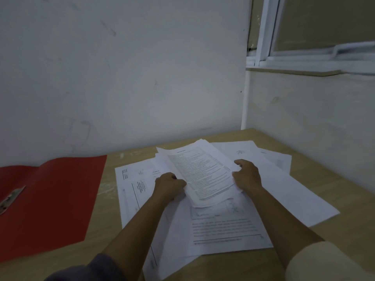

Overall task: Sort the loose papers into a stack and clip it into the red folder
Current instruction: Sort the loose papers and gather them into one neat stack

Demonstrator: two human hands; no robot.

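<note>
Papers dominate the head view, the only one: a partly gathered sheaf (203, 175) is held just above a spread of loose sheets (223, 226) on the wooden surface (345, 191). The left hand (169, 184) grips its left edge with curled fingers, and the right hand (247, 175) grips its right edge the same way. The sheaf's long axis runs away from the person, its far end leaning a little left. The printed heading sits at that far end, so the text reads upright to the holder. The red folder (54, 195) lies open to the left, well apart from the sheaf, with its metal clip (12, 196) near the frame's left edge. The sheaf's edges look staggered, so a light side grip could let inner sheets slide out or fan further while it is squared up. The sheets below lie at several angles and overlap, so one could be missed or dragged along crooked, and then the stack would sit unevenly under the clip.
</note>
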